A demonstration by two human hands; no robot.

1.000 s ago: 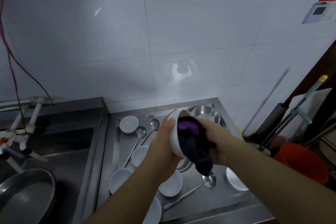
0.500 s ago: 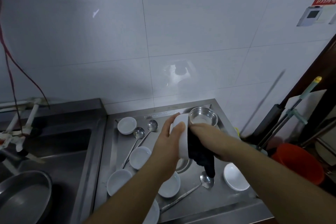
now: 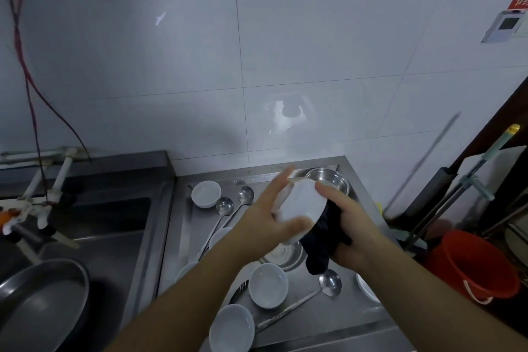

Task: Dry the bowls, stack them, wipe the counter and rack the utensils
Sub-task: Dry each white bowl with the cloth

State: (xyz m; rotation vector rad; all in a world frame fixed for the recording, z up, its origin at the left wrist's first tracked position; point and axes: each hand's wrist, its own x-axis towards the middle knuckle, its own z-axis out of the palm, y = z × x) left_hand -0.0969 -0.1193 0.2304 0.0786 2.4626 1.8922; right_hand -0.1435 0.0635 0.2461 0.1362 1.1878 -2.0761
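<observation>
Turned bowl (image 3: pixel 300 206) now shows its white underside.

Dim, bluish light; glare on the wall tile (image 3: pixel 288 114); hands motion-blurred, edges distorted.

Tabletop (image 3: pixel 337 331), lower centre of frame: brushed steel, dull sheen, streaked with reflections; the sink basin (image 3: pixel 114 226) at left and the round pan (image 3: pixel 43 300) in the lower left corner look like the same grey metal. White bowl (image 3: pixel 300 206) at centre: glazed ceramic by its look, smooth and glossy, as are the small white bowls (image 3: pixel 267 284) lying below it; the dark cloth (image 3: pixel 323 243) against it is matt, soft and creased. Ladles (image 3: pixel 330 286): polished metal, mirror-bright; wall tiles (image 3: pixel 314 37) glossy white; bucket (image 3: pixel 471 266) at right, smooth red plastic.
</observation>
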